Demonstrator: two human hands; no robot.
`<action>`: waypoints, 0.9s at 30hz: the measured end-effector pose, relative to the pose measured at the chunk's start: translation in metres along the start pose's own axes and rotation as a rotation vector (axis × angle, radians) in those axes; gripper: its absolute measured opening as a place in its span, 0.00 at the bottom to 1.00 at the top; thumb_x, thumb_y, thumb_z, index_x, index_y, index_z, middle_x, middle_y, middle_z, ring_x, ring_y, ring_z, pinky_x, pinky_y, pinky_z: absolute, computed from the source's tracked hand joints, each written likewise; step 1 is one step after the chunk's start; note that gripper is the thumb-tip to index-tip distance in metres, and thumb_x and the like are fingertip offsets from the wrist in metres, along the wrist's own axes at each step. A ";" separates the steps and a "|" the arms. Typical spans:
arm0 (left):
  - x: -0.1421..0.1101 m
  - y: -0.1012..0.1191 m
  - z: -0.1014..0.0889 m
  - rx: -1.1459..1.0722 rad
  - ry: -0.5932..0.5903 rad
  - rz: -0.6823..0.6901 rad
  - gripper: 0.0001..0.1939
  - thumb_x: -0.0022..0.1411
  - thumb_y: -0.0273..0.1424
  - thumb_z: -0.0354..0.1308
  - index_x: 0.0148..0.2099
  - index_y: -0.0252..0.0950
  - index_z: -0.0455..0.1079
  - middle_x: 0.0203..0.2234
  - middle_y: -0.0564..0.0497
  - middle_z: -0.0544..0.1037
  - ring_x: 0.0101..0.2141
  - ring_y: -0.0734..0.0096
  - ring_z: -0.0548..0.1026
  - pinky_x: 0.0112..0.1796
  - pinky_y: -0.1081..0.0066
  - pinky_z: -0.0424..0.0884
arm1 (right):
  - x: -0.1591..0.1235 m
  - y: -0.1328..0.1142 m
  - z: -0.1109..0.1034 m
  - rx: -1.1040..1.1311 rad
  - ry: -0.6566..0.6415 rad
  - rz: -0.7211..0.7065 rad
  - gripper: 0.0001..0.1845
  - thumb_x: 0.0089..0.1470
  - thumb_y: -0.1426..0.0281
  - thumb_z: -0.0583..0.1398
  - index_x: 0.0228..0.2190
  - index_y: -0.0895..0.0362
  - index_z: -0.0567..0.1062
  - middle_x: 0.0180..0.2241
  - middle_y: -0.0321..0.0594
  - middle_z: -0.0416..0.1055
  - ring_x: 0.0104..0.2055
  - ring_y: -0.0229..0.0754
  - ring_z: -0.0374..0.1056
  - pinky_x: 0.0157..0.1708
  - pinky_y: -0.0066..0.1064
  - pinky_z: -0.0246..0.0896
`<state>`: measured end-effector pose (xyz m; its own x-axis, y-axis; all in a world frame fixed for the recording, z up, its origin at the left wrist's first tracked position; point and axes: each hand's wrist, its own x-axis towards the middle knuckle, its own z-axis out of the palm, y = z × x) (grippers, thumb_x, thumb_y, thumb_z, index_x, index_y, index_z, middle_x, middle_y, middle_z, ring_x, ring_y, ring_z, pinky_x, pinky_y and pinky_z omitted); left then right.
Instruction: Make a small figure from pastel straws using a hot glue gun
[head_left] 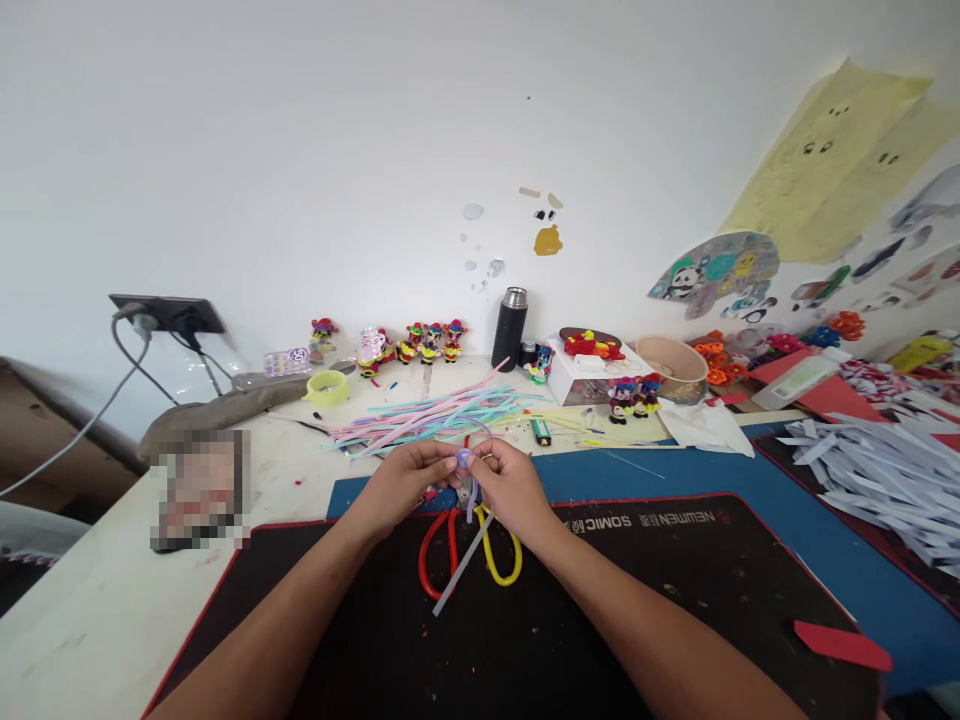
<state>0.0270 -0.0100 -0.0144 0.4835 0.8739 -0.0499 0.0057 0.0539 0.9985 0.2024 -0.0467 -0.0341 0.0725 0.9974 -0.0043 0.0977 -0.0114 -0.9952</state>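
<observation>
My left hand [414, 483] and my right hand [511, 489] meet over the dark mat [360, 640], fingertips pinched together. Between them is a lavender strip [464, 459] that looks wound into a small round shape, with one length arching up behind the fingers and another hanging down. A thin grey strip [455, 585] slants toward me from below my right hand; whether that hand grips it I cannot tell. Under both hands lie scissors with one red handle [424, 570] and one yellow handle [517, 570], their blades partly hidden.
Behind my hands lies a heap of pastel strips [442, 408]. Farther back stand several small figures [430, 343], a black thermos [510, 335] and a white box [581, 385]. White strips [877, 490] pile up on the right. A pixelated object [201, 490] lies at left.
</observation>
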 end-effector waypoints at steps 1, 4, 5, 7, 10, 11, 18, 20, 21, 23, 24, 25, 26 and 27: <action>0.000 0.000 0.000 -0.006 0.000 -0.005 0.22 0.54 0.49 0.70 0.41 0.36 0.82 0.28 0.46 0.83 0.32 0.61 0.78 0.36 0.66 0.69 | 0.000 0.000 -0.001 -0.002 0.000 0.002 0.14 0.54 0.57 0.64 0.29 0.55 0.72 0.17 0.27 0.62 0.17 0.34 0.51 0.18 0.26 0.43; -0.001 0.001 0.000 -0.001 0.014 -0.020 0.22 0.57 0.50 0.68 0.42 0.36 0.82 0.28 0.46 0.83 0.32 0.62 0.78 0.35 0.67 0.69 | -0.001 -0.002 -0.002 -0.021 -0.007 -0.005 0.14 0.54 0.57 0.64 0.29 0.55 0.73 0.15 0.26 0.60 0.17 0.34 0.51 0.18 0.26 0.42; -0.001 0.001 0.000 0.009 0.013 -0.020 0.22 0.57 0.50 0.68 0.42 0.36 0.82 0.29 0.46 0.82 0.31 0.62 0.78 0.35 0.67 0.69 | -0.002 -0.002 -0.002 -0.029 -0.009 -0.011 0.13 0.54 0.58 0.64 0.29 0.55 0.73 0.15 0.26 0.59 0.17 0.34 0.51 0.18 0.26 0.42; -0.001 0.002 0.000 0.029 0.009 -0.012 0.22 0.56 0.50 0.69 0.41 0.36 0.82 0.29 0.47 0.82 0.30 0.64 0.76 0.34 0.68 0.68 | -0.003 -0.004 -0.002 -0.050 -0.017 -0.023 0.13 0.55 0.58 0.64 0.29 0.54 0.72 0.15 0.26 0.59 0.17 0.34 0.51 0.19 0.26 0.43; 0.000 0.002 0.000 0.021 0.008 -0.007 0.21 0.53 0.48 0.72 0.39 0.36 0.80 0.30 0.48 0.82 0.30 0.66 0.75 0.34 0.68 0.69 | -0.005 -0.006 0.000 -0.091 -0.035 -0.044 0.12 0.55 0.59 0.63 0.29 0.54 0.72 0.15 0.25 0.56 0.18 0.34 0.49 0.19 0.26 0.44; 0.000 0.002 0.001 0.014 0.009 -0.008 0.20 0.52 0.47 0.73 0.38 0.36 0.80 0.30 0.48 0.81 0.30 0.66 0.75 0.35 0.68 0.69 | -0.006 -0.006 0.000 -0.102 -0.036 -0.052 0.12 0.55 0.59 0.64 0.28 0.54 0.72 0.16 0.25 0.56 0.18 0.35 0.49 0.20 0.26 0.44; -0.002 0.004 0.001 0.043 0.020 0.024 0.21 0.52 0.48 0.72 0.38 0.36 0.79 0.30 0.48 0.81 0.31 0.65 0.75 0.34 0.68 0.69 | -0.007 -0.010 0.001 -0.141 -0.027 -0.072 0.12 0.55 0.60 0.64 0.28 0.54 0.73 0.16 0.26 0.55 0.19 0.35 0.50 0.20 0.27 0.45; -0.002 0.005 0.002 0.047 0.025 0.025 0.21 0.52 0.49 0.72 0.37 0.36 0.79 0.31 0.48 0.81 0.31 0.64 0.75 0.35 0.67 0.70 | -0.007 -0.012 0.001 -0.147 -0.032 -0.082 0.12 0.56 0.60 0.64 0.28 0.54 0.73 0.16 0.26 0.55 0.19 0.35 0.50 0.20 0.27 0.45; -0.002 0.005 0.002 0.050 0.027 0.022 0.21 0.52 0.49 0.72 0.37 0.36 0.79 0.31 0.48 0.81 0.31 0.64 0.75 0.35 0.67 0.70 | -0.007 -0.012 0.001 -0.149 -0.032 -0.087 0.12 0.56 0.60 0.64 0.28 0.54 0.73 0.16 0.26 0.55 0.19 0.35 0.50 0.20 0.27 0.45; -0.002 0.006 0.002 0.051 0.023 0.014 0.21 0.52 0.48 0.73 0.38 0.36 0.79 0.30 0.48 0.81 0.31 0.65 0.75 0.35 0.68 0.70 | -0.007 -0.011 0.000 -0.151 -0.031 -0.089 0.12 0.56 0.60 0.64 0.28 0.54 0.73 0.16 0.26 0.55 0.19 0.35 0.50 0.21 0.27 0.45; -0.002 0.006 0.002 0.046 0.015 0.007 0.21 0.51 0.48 0.73 0.38 0.35 0.79 0.29 0.49 0.80 0.30 0.66 0.75 0.34 0.68 0.69 | -0.007 -0.011 0.000 -0.148 -0.031 -0.086 0.11 0.55 0.60 0.64 0.28 0.54 0.73 0.16 0.26 0.55 0.19 0.35 0.50 0.21 0.27 0.45; -0.002 0.006 0.002 0.035 0.003 -0.002 0.21 0.51 0.47 0.73 0.38 0.35 0.79 0.29 0.49 0.80 0.30 0.66 0.75 0.33 0.69 0.69 | -0.007 -0.009 0.000 -0.143 -0.029 -0.082 0.11 0.55 0.60 0.64 0.29 0.54 0.73 0.17 0.26 0.56 0.19 0.35 0.50 0.21 0.27 0.45; -0.002 0.006 0.001 0.020 -0.009 -0.013 0.21 0.50 0.47 0.74 0.38 0.35 0.79 0.29 0.49 0.80 0.30 0.67 0.75 0.33 0.69 0.69 | -0.007 -0.008 0.000 -0.137 -0.027 -0.074 0.11 0.55 0.61 0.64 0.29 0.54 0.73 0.17 0.26 0.56 0.19 0.35 0.51 0.20 0.27 0.46; -0.001 0.005 0.001 0.006 -0.021 -0.026 0.22 0.49 0.46 0.74 0.38 0.35 0.79 0.29 0.49 0.80 0.29 0.67 0.75 0.33 0.69 0.69 | -0.006 -0.007 0.000 -0.133 -0.024 -0.066 0.10 0.55 0.61 0.64 0.29 0.54 0.72 0.17 0.26 0.57 0.19 0.35 0.51 0.20 0.27 0.46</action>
<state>0.0271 -0.0110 -0.0090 0.5012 0.8620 -0.0757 0.0237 0.0738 0.9970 0.2017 -0.0529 -0.0270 0.0381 0.9977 0.0568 0.2319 0.0464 -0.9716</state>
